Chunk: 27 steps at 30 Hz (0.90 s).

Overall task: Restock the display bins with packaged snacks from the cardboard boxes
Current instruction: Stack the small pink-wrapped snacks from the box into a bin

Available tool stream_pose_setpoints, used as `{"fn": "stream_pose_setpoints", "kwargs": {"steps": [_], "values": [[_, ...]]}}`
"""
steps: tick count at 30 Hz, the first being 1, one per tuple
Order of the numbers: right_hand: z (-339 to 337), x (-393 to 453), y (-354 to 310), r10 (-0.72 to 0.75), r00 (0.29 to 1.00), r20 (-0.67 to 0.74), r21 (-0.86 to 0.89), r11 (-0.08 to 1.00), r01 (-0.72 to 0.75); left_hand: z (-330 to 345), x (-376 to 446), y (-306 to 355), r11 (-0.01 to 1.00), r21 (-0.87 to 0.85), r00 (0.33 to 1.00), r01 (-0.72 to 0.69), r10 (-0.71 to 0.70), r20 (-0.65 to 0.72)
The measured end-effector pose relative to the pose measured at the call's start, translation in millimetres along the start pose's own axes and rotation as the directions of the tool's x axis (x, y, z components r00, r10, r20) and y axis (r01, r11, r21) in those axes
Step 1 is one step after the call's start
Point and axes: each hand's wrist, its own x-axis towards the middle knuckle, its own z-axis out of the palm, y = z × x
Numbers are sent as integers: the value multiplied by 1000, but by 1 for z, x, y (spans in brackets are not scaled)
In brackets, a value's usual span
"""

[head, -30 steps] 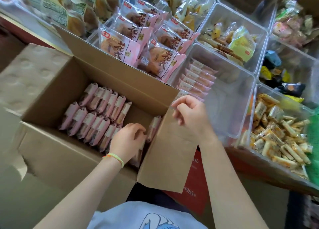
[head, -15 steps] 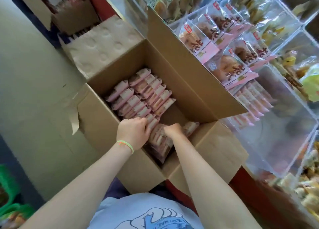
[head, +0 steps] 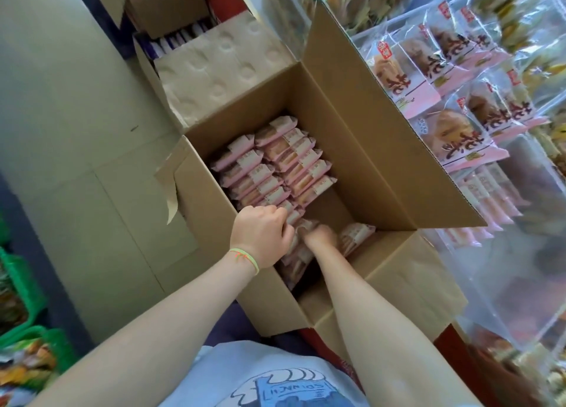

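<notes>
An open cardboard box (head: pixel 367 149) stands in front of me, holding rows of pink snack packs (head: pixel 275 161). My left hand (head: pixel 260 235), with a green band on the wrist, curls its fingers over the near packs (head: pixel 298 253). My right hand (head: pixel 320 238) reaches deep into the box beside it, its fingers buried among the same packs and mostly hidden. A clear display bin (head: pixel 526 229) to the right of the box holds a row of the same pink packs (head: pixel 490 198).
Bins of larger pink-labelled pastry bags (head: pixel 444 78) line the shelf at upper right. A second cardboard box (head: pixel 165 11) and a dimpled cardboard sheet (head: pixel 220 66) lie beyond the open box. Green baskets (head: pixel 21 299) sit at lower left on the tiled floor.
My right hand left the box flap and went down into the box next to my left hand. The view swung left, away from the bins.
</notes>
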Motion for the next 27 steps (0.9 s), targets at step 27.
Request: {"fn": "stream_pose_setpoints", "kwargs": {"steps": [27], "values": [[-132, -113, 47, -497, 867, 41, 659, 665, 351, -60, 41, 48, 89, -614, 620, 784, -144, 771]]}}
